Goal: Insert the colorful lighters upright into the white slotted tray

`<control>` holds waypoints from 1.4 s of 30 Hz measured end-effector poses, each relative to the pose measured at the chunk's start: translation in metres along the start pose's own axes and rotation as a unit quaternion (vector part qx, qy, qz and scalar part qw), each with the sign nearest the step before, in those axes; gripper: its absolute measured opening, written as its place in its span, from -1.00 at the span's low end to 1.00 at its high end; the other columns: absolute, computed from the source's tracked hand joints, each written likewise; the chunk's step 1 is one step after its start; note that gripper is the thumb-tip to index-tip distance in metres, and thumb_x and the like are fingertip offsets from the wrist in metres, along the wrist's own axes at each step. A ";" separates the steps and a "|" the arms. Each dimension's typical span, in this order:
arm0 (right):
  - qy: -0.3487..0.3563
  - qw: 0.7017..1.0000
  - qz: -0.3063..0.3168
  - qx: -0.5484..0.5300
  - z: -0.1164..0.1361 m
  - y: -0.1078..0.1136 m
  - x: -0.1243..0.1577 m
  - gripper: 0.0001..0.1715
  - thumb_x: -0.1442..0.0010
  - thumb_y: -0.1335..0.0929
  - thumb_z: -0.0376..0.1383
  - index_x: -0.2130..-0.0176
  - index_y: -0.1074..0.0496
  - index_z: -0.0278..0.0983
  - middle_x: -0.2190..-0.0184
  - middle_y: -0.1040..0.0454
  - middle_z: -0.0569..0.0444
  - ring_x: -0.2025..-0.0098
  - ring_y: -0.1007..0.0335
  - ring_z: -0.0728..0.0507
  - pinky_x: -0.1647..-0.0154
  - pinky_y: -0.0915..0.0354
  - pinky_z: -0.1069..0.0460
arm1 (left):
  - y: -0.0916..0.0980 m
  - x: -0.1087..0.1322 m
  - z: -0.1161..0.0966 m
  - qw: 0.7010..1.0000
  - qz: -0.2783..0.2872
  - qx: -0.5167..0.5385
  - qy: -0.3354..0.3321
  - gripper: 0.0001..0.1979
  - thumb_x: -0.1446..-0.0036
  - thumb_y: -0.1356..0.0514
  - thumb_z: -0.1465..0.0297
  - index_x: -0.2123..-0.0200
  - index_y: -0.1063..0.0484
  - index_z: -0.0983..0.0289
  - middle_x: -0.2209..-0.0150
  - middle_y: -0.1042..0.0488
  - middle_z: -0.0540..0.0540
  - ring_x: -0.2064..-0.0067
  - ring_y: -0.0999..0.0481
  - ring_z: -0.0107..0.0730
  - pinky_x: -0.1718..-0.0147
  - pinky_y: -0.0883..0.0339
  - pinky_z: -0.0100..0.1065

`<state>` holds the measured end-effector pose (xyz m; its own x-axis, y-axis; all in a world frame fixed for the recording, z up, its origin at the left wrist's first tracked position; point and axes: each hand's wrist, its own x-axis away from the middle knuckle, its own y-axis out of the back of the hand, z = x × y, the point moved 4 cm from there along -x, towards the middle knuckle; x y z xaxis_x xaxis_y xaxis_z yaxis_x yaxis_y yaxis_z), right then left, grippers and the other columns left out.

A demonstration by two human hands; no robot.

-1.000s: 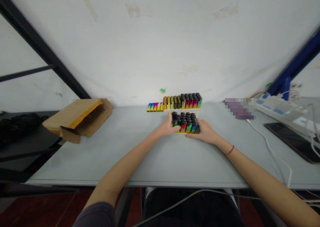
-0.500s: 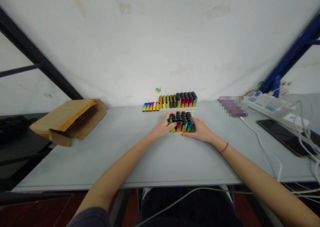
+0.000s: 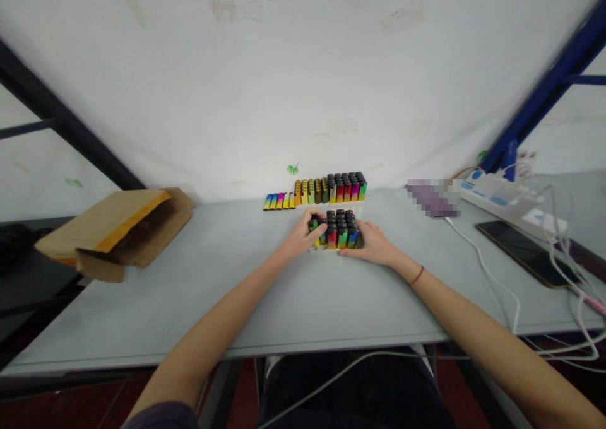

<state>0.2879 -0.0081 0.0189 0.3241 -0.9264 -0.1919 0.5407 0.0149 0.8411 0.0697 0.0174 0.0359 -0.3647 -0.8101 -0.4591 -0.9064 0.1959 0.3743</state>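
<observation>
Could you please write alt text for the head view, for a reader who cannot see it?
A person's left hand and right hand grip a cluster of upright lighters at a grey table, with more lighters lined behind by the wall. An open box lies at left; a phone and power strip lie at right.

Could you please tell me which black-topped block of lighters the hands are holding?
The front block, between the left hand and right hand; the rear block stands untouched nearer the wall.
</observation>
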 end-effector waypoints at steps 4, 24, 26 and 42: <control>-0.003 1.000 0.010 0.005 0.001 0.000 0.000 -0.01 -0.04 -0.58 0.15 -0.23 -0.37 -0.35 0.02 -0.60 -0.26 -0.06 -0.49 -0.48 -0.07 -0.33 -0.27 | 0.001 0.007 0.007 0.998 -0.003 0.039 0.048 -0.41 -0.16 -0.34 0.03 -0.09 -0.20 0.15 0.04 -0.46 0.12 -0.01 -0.52 -0.25 -0.15 -0.39 -0.07; -0.001 1.000 0.004 0.008 -0.003 -0.004 -0.002 0.03 -0.05 -0.57 0.19 -0.24 -0.36 -0.36 0.04 -0.58 -0.24 -0.01 -0.47 -0.43 -0.04 -0.32 -0.22 | 0.027 0.000 0.004 0.946 -0.220 0.161 0.176 -0.48 -0.05 -0.42 0.02 0.10 -0.44 0.24 0.16 -0.63 0.13 0.07 -0.64 -0.20 -0.02 -0.52 -0.16; 0.002 1.000 0.002 0.005 -0.003 -0.004 -0.002 0.02 -0.05 -0.57 0.19 -0.24 -0.37 -0.35 0.06 -0.58 -0.22 0.01 -0.47 -0.42 -0.04 -0.31 -0.22 | 0.051 -0.002 0.010 0.932 -0.245 0.159 0.216 -0.50 -0.02 -0.40 0.00 0.16 -0.46 0.24 0.23 -0.62 0.10 0.16 -0.64 -0.22 0.08 -0.53 -0.21; -0.005 1.000 0.001 0.004 -0.007 -0.006 0.000 0.06 -0.04 -0.56 0.19 -0.28 -0.35 -0.36 -0.03 -0.58 -0.28 -0.06 -0.47 -0.49 -0.09 -0.32 -0.26 | 0.057 0.003 0.007 0.801 -0.072 -0.514 0.298 -0.47 -0.40 0.00 0.13 -0.19 -0.43 0.39 -0.15 -0.54 0.52 -0.14 -0.57 0.23 -0.04 -0.43 -0.05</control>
<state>0.2900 -0.0053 0.0108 0.3165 -0.9303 -0.1855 0.5340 0.0131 0.8454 0.0155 0.0295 0.0502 0.1729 -0.9633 -0.2051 -0.1628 -0.2334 0.9587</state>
